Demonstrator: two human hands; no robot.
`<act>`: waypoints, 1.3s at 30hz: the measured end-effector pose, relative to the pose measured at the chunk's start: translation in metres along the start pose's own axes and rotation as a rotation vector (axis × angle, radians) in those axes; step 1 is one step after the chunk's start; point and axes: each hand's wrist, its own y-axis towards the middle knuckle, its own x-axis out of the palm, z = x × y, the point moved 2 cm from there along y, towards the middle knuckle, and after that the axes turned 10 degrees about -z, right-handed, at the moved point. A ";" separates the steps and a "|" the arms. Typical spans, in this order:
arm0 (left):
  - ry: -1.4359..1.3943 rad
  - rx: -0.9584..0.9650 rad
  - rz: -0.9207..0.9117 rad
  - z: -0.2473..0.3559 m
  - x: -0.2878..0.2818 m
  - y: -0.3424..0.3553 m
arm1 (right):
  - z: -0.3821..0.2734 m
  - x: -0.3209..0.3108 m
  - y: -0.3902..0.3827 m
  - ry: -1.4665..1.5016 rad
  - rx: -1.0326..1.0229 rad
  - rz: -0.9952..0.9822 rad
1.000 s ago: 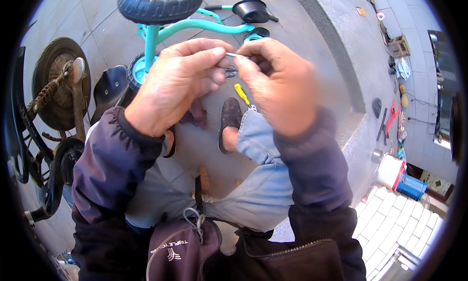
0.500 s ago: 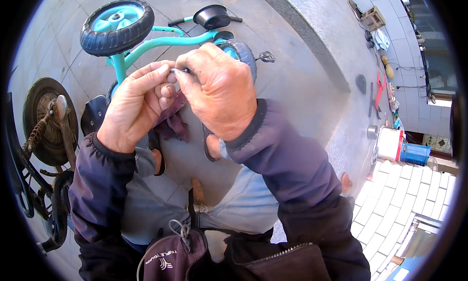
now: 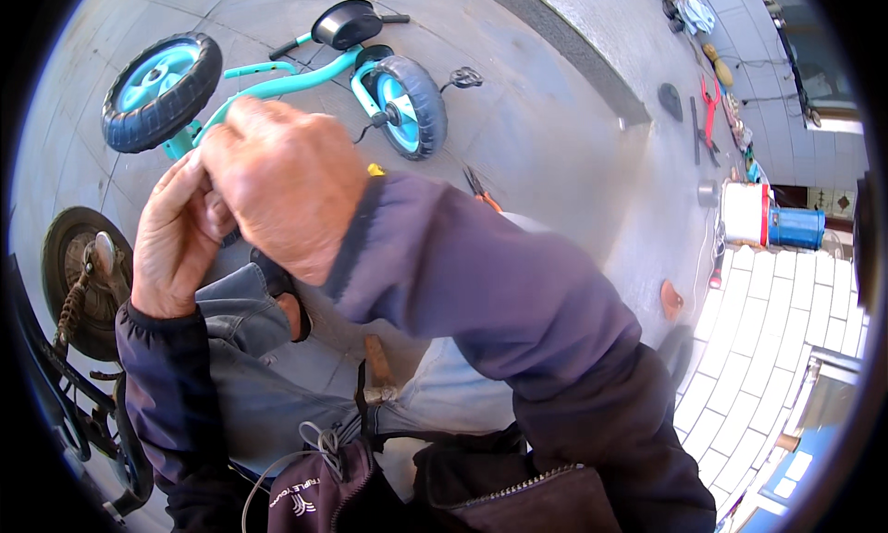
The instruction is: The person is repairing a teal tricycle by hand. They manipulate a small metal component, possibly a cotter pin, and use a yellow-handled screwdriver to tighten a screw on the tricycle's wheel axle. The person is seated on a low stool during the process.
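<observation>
My left hand (image 3: 176,241) and my right hand (image 3: 287,186) meet at the fingertips, both closed in a pinch. Whatever small thing they hold is hidden behind my right hand. Just beyond them a child's turquoise tricycle (image 3: 305,81) lies tipped on the floor. One black-tyred wheel (image 3: 162,91) sticks up past my left fingertips. To the right of my hands is another wheel (image 3: 403,109), with a black pedal (image 3: 466,78) beside it. A round black basket (image 3: 346,24) sits at the handlebar.
Orange-handled pliers (image 3: 483,192) lie on the tiled floor beyond my right sleeve. Between my legs is a hammer (image 3: 377,359). A larger spoked-out wheel with a coil spring (image 3: 72,311) stands at left. At right are a red-handled tool (image 3: 710,112) and a blue bucket (image 3: 795,228).
Both hands have shifted left and a little down in the picture, still together. My right hand now covers the fingertips, where a small metallic piece showed before. The pliers have come into sight.
</observation>
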 end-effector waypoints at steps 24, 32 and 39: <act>0.053 -0.013 0.126 -0.002 -0.001 -0.003 | 0.002 0.015 0.001 -0.125 -0.029 0.051; 0.082 -0.002 0.099 0.003 -0.001 -0.002 | 0.001 0.009 0.001 -0.156 0.018 -0.212; 0.174 0.021 -0.003 0.005 0.000 -0.004 | 0.003 0.010 0.001 0.046 0.229 -0.225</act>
